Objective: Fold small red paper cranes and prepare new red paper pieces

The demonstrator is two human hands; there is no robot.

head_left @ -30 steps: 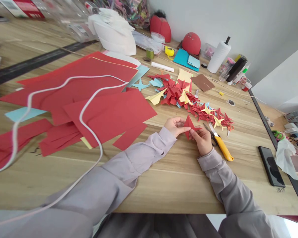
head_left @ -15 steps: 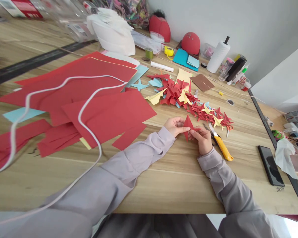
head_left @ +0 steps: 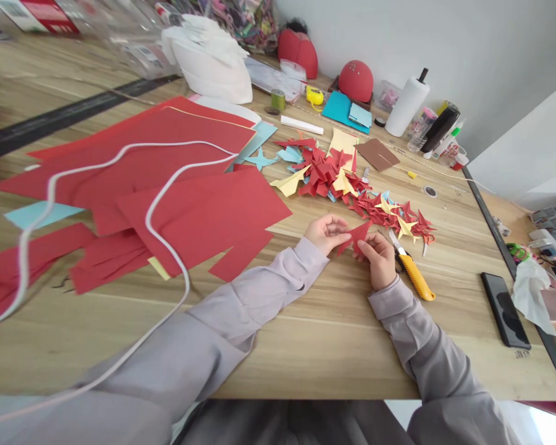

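Observation:
A small folded red paper piece [head_left: 358, 235] is pinched between both hands above the wooden table. My left hand [head_left: 327, 233] grips its left side, thumb on top. On the right side, my right hand [head_left: 376, 254] holds it between thumb and fingers. Just behind the hands lies a pile of folded red, yellow and blue paper shapes [head_left: 322, 173]. A yellow utility knife [head_left: 416, 275] rests right of my right hand, with dark-handled scissors [head_left: 400, 262] partly under it.
Large red paper sheets [head_left: 167, 154] cover the left of the table, with a white cord [head_left: 151, 213] across them. A black phone [head_left: 505, 309] lies at the right. Brown paper [head_left: 377, 153], a white roll-shaped bottle [head_left: 408, 105] and a red dome [head_left: 356, 80] stand or lie behind.
The red paper in my hands has turned and its tip now points up to the right, where it stood upright before. Both hands have shifted slightly.

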